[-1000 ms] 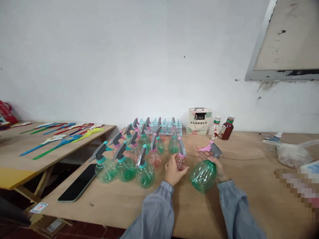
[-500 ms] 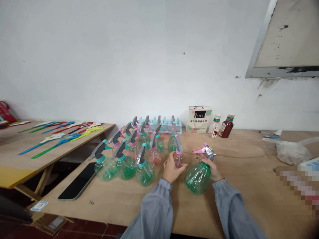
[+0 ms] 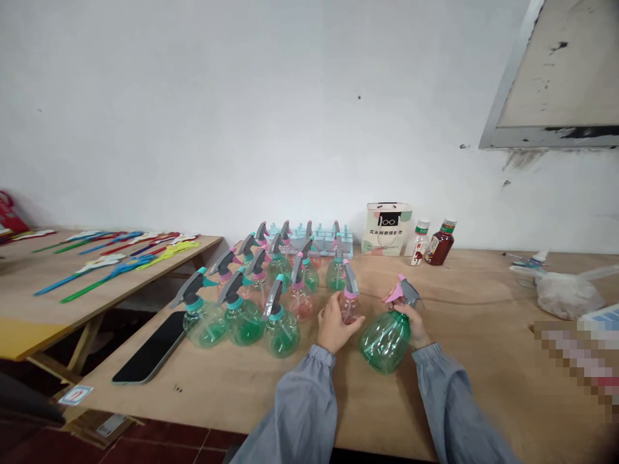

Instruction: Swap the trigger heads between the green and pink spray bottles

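My left hand point(image 3: 337, 323) is wrapped round a pink spray bottle point(image 3: 350, 305) with a grey and pink trigger head, at the right end of the front row. To its right, my right hand point(image 3: 412, 322) grips the neck of a green spray bottle point(image 3: 384, 343), which leans with its base toward me. That one has a pink and grey trigger head point(image 3: 405, 291). Several green and pink spray bottles point(image 3: 244, 322) stand upright in rows left of my hands, partly hiding one another.
A black phone point(image 3: 149, 348) lies at the table's left edge. Behind the bottles is a light blue rack point(image 3: 352, 245). A paper bag point(image 3: 385, 232) and two drink bottles point(image 3: 439, 243) stand by the wall. At right lies a clear plastic bag point(image 3: 568, 295). Colourful hand-shaped sticks point(image 3: 87, 287) cover the other table.
The trigger head on the green bottle has turned slightly in my right hand. My left hand keeps its hold on the pink bottle. The view has shifted a little.
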Demonstrator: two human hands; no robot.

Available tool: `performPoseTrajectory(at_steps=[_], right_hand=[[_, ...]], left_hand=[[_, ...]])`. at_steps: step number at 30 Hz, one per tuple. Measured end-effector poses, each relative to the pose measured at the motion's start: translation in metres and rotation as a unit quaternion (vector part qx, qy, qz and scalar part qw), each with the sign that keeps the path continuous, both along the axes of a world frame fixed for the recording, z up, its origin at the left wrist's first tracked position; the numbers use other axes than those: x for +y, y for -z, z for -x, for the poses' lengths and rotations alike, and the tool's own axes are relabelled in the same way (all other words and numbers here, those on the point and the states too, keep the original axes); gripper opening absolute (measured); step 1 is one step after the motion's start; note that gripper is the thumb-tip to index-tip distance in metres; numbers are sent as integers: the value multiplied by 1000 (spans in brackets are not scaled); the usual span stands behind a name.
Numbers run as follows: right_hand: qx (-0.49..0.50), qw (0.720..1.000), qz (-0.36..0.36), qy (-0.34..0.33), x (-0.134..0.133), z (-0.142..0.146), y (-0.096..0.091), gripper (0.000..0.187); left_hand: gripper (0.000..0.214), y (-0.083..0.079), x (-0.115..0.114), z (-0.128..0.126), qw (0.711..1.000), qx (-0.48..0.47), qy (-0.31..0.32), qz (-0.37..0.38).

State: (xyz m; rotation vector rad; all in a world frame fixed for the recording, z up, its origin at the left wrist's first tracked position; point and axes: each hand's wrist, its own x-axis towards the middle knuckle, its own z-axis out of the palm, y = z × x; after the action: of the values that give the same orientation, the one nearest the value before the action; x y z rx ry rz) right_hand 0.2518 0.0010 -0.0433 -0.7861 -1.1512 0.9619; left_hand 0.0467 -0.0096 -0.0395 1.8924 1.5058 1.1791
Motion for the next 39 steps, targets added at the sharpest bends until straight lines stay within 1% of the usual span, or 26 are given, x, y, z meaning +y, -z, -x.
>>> performPoseTrajectory(at_steps=[3,5,7,8,11,13,14,18,19,21,24,27,29,31,33,35,37,39], right_hand=[[29,998,37,-31,-3,2,-2,29],[7,996,53,-66,-6,4,-5,34],[-10,996,50,-79,-8,7,-8,35],[-13,996,43,-72,-8,7,-9,34],[-13,1000,15,-19,-7,7,-8,26],[-5,1000,11,0,-6,7,-7,24],[0,1000,19,-3,-7,7,-8,24],[-10,998,51,-48,-10,10,-11,33],[-14,997,48,-51,-11,11,-12,34],[-13,999,30,-36,-11,11,-13,33],[-2,1000,-8,11,-8,6,-13,34],[-18,997,-10,68,-4,-6,-13,39],[-28,993,-3,119,-4,-21,-15,40],[-24,982,3,188,-5,-42,-17,41],[-33,959,10,280,-8,-69,-20,43],[-81,927,7,365,-13,-99,-21,46],[-143,898,-11,415,-16,-126,-21,48],[-184,880,-26,436,-17,-146,-19,48]], left_hand=[[75,1,0,0,1000,2,5,4],[75,1,1,0,1000,-2,5,-1],[74,1,1,0,1000,-6,2,-6],[74,1,0,0,1000,-7,1,-6],[74,-1,0,0,1000,-5,1,0],[74,-2,-1,0,1000,1,4,-1],[74,-2,-1,0,1000,4,6,-2],[73,-2,-1,0,1000,0,5,-1],[74,-1,-1,0,1000,-2,4,-2],[75,0,0,0,1000,-4,5,-4],[75,1,1,0,1000,-4,10,-4],[75,0,1,1,1000,-8,8,-2],[75,-2,1,2,1000,-11,6,3],[75,-4,1,4,1000,-13,8,14],[74,-5,0,5,1000,-12,11,17],[73,-6,0,5,1000,-12,14,9],[72,-6,0,5,1000,-10,16,1],[72,-5,1,4,1000,-7,15,0]])
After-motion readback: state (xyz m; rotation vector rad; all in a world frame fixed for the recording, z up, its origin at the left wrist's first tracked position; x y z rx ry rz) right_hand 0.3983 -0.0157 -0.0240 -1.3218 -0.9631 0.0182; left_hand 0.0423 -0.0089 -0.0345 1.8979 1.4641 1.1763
